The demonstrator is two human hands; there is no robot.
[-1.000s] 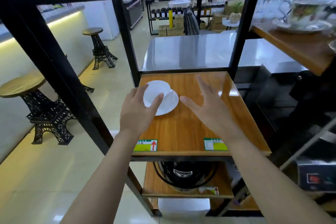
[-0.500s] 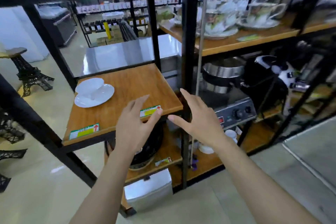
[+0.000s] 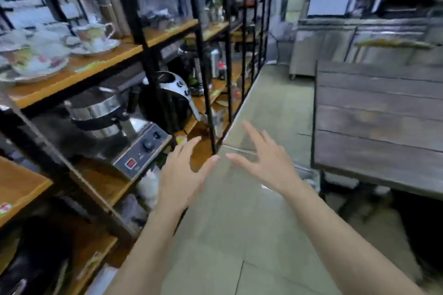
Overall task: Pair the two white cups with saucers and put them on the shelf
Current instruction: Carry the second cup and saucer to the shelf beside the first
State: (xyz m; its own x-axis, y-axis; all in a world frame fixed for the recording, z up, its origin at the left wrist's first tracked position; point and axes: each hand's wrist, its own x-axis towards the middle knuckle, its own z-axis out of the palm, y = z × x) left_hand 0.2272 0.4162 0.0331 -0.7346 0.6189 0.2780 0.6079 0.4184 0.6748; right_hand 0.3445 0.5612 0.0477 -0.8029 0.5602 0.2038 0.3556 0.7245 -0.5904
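My left hand [image 3: 183,176] and my right hand [image 3: 266,159] hover side by side over the floor, palms down, fingers spread, holding nothing. The white cup on its saucer is out of view. Only a corner of the wooden shelf [image 3: 21,187] it stood on shows at the left edge. No plain white cup or saucer shows anywhere in this blurred frame.
A black metal rack [image 3: 203,93] with wooden boards runs along the left, holding flowered cups on saucers [image 3: 96,38], a steel appliance with knobs [image 3: 141,151] and a black kettle [image 3: 167,100]. A grey plank table [image 3: 378,122] stands right. Tiled floor [image 3: 239,235] lies between them.
The view has swung far to the right, away from the shelf. The white cup and saucer have left the frame. Both empty hands have moved with the turn.
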